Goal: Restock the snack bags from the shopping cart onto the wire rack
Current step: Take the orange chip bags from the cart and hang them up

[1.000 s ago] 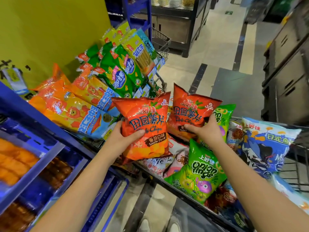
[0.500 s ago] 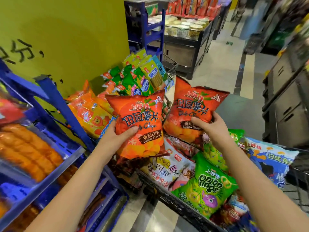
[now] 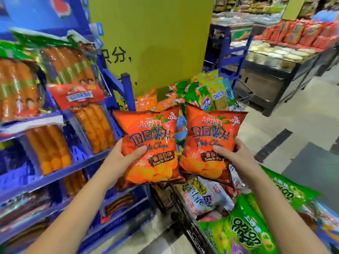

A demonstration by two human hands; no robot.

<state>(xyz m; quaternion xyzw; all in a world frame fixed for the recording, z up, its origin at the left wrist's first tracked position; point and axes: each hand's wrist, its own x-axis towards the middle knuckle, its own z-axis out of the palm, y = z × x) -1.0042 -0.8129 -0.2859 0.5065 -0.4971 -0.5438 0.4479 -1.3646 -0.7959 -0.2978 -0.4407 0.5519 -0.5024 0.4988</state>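
Observation:
My left hand grips an orange tomato potato chip bag by its left edge, thumb across the front. My right hand grips a second identical orange chip bag by its lower right side. Both bags are held upright, side by side, above the near corner of the shopping cart. The cart holds a green onion rings bag, a white snack bag and other bags. Behind the held bags, the wire rack carries green, yellow and orange snack bags.
A blue shelf unit with packs of sausages fills the left. A yellow-green pillar stands behind the rack. Dark display counters with red packages run along the right, with grey aisle floor between.
Both hands have lifted the two orange chip bags higher and brought them side by side. My view has swung up and left, showing more of the blue sausage shelf.

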